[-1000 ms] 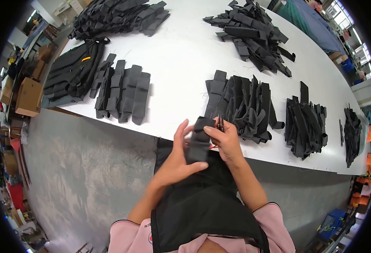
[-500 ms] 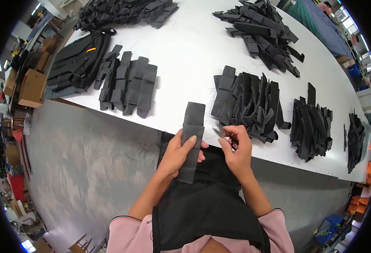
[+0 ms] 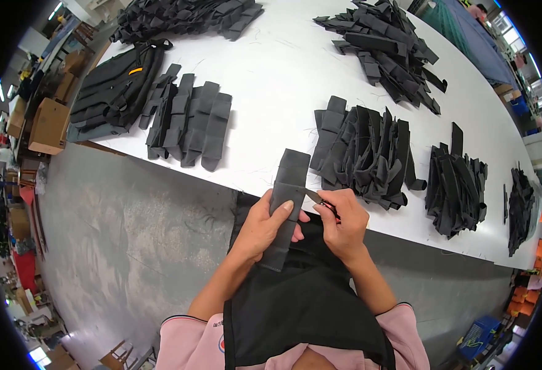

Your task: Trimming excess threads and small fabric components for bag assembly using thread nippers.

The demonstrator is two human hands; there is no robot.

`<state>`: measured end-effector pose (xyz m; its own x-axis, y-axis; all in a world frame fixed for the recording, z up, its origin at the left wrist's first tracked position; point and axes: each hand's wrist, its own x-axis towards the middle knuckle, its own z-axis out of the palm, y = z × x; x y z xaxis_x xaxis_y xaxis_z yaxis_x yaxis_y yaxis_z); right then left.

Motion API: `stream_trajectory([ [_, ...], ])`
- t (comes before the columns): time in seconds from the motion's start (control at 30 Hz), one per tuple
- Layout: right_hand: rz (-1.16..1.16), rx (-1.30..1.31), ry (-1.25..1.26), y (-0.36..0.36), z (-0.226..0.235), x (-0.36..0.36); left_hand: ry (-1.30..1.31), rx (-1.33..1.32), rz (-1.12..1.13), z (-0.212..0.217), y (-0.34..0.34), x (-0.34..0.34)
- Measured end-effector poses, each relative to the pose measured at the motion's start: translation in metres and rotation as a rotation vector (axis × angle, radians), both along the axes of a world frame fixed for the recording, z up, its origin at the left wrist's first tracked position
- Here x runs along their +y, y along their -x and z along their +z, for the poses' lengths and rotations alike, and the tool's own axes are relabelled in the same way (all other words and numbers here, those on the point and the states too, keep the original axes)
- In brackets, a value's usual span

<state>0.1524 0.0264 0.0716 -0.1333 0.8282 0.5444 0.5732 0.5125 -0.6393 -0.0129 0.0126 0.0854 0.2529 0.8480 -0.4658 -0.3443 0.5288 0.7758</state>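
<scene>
A dark grey fabric strip (image 3: 291, 192) is held up at the desk's near edge, its long axis running away from the body and leaning a little right, the far end over the white desk (image 3: 265, 111) and the near end over the black apron (image 3: 308, 308). The left hand (image 3: 261, 223) grips it, thumb across its middle, fingers behind; the right hand (image 3: 348, 225) is closed around a small cutting tool (image 3: 315, 197), blade tip just beside the strip's right edge. Just beyond the right hand lies a bundle of similar strips (image 3: 366, 154), with a smaller bundle (image 3: 456, 188) farther right. Left on the desk are a row of folded strips (image 3: 192, 123) and a black backpack (image 3: 117, 89); loose heaps cover the far side. Around stretches grey floor (image 3: 129, 216), with a cardboard box (image 3: 49, 126) left and a blue crate (image 3: 479, 336) right.
</scene>
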Motion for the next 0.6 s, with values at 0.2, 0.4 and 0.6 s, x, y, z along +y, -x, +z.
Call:
stream_trajectory([
  [0.2,0.047,0.06,0.105,0.0,0.002,0.0,-0.01,0.03,-0.007,0.0,-0.004,0.001],
  [0.4,0.045,0.05,0.12,0.012,0.002,0.002,-0.097,0.096,0.018,-0.013,-0.005,-0.002],
  [0.6,0.07,-0.028,0.085,0.019,0.002,0.006,-0.233,0.322,-0.01,-0.007,-0.007,-0.003],
])
